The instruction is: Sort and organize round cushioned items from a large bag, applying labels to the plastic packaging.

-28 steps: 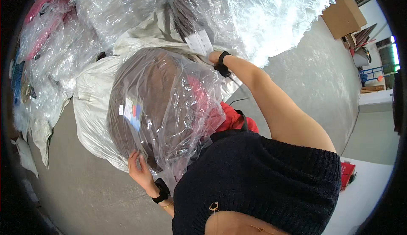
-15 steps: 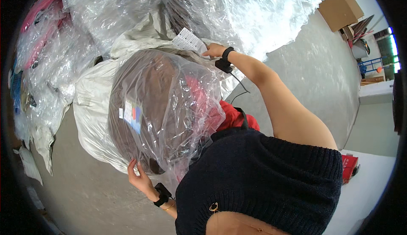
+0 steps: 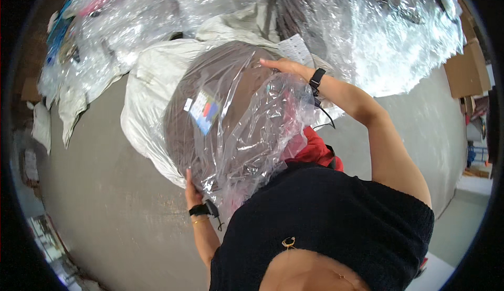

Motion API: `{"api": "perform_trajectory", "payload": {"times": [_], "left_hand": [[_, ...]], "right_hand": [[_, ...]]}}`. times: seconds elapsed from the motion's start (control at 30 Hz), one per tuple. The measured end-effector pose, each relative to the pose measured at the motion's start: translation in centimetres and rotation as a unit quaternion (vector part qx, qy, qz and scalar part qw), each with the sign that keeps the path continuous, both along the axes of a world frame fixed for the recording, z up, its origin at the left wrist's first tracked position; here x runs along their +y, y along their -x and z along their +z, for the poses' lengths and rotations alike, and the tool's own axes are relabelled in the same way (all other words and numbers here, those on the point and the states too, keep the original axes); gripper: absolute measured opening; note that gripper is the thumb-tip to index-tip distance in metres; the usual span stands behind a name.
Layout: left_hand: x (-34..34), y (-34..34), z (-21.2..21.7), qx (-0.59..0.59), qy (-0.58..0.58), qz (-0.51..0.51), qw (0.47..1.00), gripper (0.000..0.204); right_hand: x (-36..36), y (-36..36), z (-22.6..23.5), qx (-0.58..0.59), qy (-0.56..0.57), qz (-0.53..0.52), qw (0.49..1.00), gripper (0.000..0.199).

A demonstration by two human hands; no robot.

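Observation:
A large round brown bundle (image 3: pixel 210 81), soft-looking and wrapped in clear plastic, lies in front of me on a white woven sack (image 3: pixel 144 107). A small colourful label (image 3: pixel 203 113) shows through the wrap. My left hand (image 3: pixel 192 190) rests at the bundle's lower left edge, one finger stretched up along it; its other fingers are hidden. Across the bundle's upper right side lies my right hand (image 3: pixel 287 68), open, with a finger reaching left over the plastic. Just behind that hand is a white printed sheet (image 3: pixel 295 49). Crumpled loose plastic (image 3: pixel 252 133) with some pink gathers towards my body.
Big plastic-wrapped bundles (image 3: pixel 357 44) are heaped along the far side, with more wrapped goods (image 3: pixel 126 23) at far left. Red cloth (image 3: pixel 315 152) sits beside my body. A cardboard box (image 3: pixel 467 70) stands at far right. Grey concrete floor (image 3: pixel 110 186) lies around the sack.
My right hand has left the printed sheet and moved onto the bundle's upper right side. My left hand has come in closer against its lower edge. The view has also shifted.

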State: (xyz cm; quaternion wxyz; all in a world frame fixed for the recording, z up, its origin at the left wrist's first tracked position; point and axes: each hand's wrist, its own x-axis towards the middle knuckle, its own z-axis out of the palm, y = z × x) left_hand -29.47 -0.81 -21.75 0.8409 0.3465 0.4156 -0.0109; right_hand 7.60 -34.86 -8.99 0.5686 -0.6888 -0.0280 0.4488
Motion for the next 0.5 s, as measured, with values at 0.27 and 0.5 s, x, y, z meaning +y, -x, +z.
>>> {"api": "perform_trajectory", "payload": {"times": [0.27, 0.5], "left_hand": [[-0.5, 1.2, -7.5, -0.023, -0.044, 0.139, 0.989, 0.044], [-2.3, -7.9, 4.8, -0.101, -0.123, 0.186, 0.97, 0.052]], "right_hand": [[3.0, 3.6, 2.4, -0.241, -0.146, -0.026, 0.959, 0.041], [-3.3, 6.6, 9.7, -0.339, -0.195, -0.152, 0.908, 0.041]]}}
